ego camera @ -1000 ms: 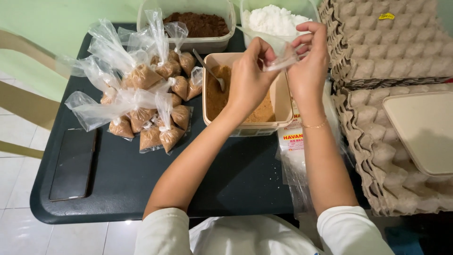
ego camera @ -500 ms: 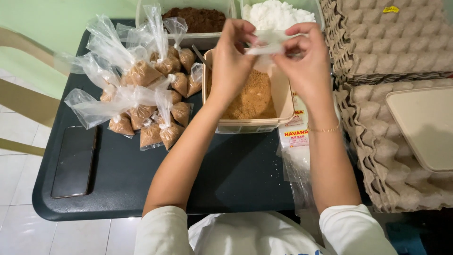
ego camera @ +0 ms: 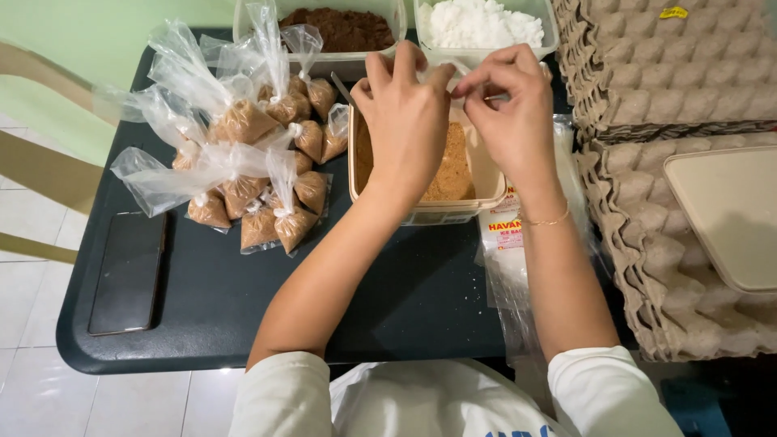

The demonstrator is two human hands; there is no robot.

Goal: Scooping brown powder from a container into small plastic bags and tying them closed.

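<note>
Opening a clear bag over the tub of brown powder

Left hand [ego camera: 409, 121] and right hand [ego camera: 510, 113] pinch a thin clear bag [ego camera: 463, 74] above the tub [ego camera: 453, 212], at twelve o'clock on the tray [ego camera: 243, 324]; best rub the film apart gently, over the tub

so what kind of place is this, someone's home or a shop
Probably a home, set up for small-batch food packing. A dark table on a tiled floor holds tubs of brown powder and white grains, a pile of tied filled bags, and stacked egg trays beside it.
</note>
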